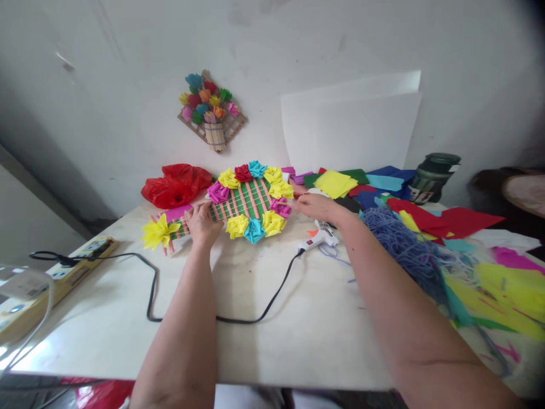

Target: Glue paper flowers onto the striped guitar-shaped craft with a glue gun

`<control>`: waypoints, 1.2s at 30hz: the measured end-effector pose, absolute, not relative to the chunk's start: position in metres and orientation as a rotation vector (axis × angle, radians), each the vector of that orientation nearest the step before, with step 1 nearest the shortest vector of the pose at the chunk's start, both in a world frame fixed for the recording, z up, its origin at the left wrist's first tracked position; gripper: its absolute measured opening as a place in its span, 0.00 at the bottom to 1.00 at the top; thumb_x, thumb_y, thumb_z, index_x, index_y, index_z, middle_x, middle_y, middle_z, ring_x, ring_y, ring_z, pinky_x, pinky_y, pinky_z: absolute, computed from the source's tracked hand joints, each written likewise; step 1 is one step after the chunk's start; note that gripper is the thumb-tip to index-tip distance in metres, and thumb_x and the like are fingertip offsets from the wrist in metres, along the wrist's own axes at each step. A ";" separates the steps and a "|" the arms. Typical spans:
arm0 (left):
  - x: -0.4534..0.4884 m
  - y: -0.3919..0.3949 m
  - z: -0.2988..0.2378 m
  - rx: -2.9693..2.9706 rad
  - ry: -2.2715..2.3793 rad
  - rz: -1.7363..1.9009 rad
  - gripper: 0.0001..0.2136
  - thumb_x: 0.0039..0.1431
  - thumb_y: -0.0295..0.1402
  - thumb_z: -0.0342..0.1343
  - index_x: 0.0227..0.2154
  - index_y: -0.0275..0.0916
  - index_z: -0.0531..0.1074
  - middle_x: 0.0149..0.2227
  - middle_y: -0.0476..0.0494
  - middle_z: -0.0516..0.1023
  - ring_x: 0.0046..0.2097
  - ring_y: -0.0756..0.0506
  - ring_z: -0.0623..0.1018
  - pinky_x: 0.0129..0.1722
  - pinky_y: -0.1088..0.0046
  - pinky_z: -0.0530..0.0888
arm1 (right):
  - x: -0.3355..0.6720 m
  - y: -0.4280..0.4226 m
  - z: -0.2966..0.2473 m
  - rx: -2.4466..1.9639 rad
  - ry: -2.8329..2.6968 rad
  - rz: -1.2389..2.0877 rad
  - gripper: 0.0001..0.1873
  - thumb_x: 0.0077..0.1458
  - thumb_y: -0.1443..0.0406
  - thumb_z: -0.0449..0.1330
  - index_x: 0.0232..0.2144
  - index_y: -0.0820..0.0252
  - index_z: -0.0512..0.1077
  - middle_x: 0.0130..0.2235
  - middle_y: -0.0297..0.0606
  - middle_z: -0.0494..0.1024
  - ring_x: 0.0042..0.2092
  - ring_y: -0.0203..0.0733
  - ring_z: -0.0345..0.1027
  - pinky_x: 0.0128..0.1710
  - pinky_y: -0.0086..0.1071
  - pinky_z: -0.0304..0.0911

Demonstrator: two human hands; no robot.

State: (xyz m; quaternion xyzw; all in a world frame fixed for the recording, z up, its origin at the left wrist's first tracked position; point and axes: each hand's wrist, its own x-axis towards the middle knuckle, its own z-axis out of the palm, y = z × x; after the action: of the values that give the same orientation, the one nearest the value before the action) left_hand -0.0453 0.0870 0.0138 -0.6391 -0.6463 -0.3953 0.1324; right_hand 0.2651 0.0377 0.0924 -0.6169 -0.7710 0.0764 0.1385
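Observation:
A guitar-shaped craft [244, 200] of pink sticks and green strips, edged with yellow, red, blue and magenta paper flowers, is tilted up at the back of the table. My left hand [203, 225] is closed around its narrow neck, beside the large yellow flower [159, 232] at the left end. At the right end, the fingertips of my right hand [318, 208] close on the edge by a magenta flower [281, 207]; its finger undersides are hidden. A white glue gun [318, 236] lies just below my right wrist.
A black cord [255, 321] crosses the table to the power strip [80, 266] at left. Tangled blue yarn [400, 250], coloured paper sheets [336, 184] and a dark green jar [434, 177] crowd the right. Behind are a red plastic bag [176, 186] and a flower wall hanging [213, 111].

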 end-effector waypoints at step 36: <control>-0.055 0.120 0.016 -2.105 -2.135 -0.607 0.30 0.46 0.31 0.54 0.56 0.44 0.59 0.60 0.45 0.60 0.62 0.34 0.52 0.60 0.49 0.46 | 0.273 0.049 0.082 -1.657 -2.046 0.355 0.16 0.57 0.59 0.47 0.27 0.60 0.70 0.30 0.40 0.73 0.32 0.41 0.64 0.30 0.31 0.55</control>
State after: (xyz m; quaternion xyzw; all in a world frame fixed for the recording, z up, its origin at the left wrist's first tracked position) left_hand -0.0551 0.1198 0.0155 -0.6876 -0.6973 -0.1984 0.0411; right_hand 0.2726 0.0486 0.0821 -0.6055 -0.7475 0.1299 0.2403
